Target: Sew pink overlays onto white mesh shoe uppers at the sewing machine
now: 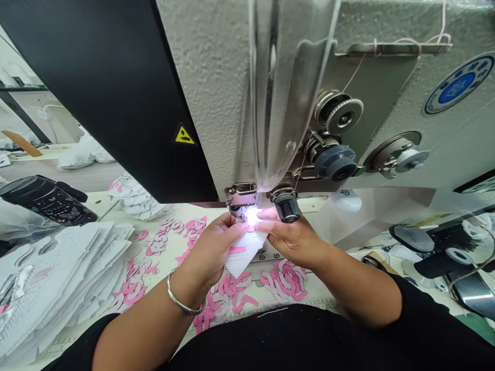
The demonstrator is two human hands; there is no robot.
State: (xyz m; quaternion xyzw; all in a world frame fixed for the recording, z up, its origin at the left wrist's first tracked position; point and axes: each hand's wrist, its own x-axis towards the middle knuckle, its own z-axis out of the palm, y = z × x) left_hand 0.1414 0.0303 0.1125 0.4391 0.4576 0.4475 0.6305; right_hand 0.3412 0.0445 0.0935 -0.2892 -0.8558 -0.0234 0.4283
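Observation:
My left hand (216, 242) pinches the left edge of a white textured fabric piece (242, 257), thumb on top, close under the needle area of a sewing machine (212, 103). A pink strip (237, 250) lies on that fabric. From the other side, my right hand (288, 234) holds the fabric's right edge, its fingers stretched toward the needle. Bright lamp light washes out the spot between my fingertips, so the needle and stitching there cannot be made out. A silver bangle (181, 296) circles my left wrist.
Stacked white fabric pieces (73, 273) fill the table's left side, with another pile (139, 198) behind. Pink and white cut shapes (284, 278) are scattered around the machine. A black bottle (46, 198) lies at the far left. Black thread spools (444, 265) stand at the right.

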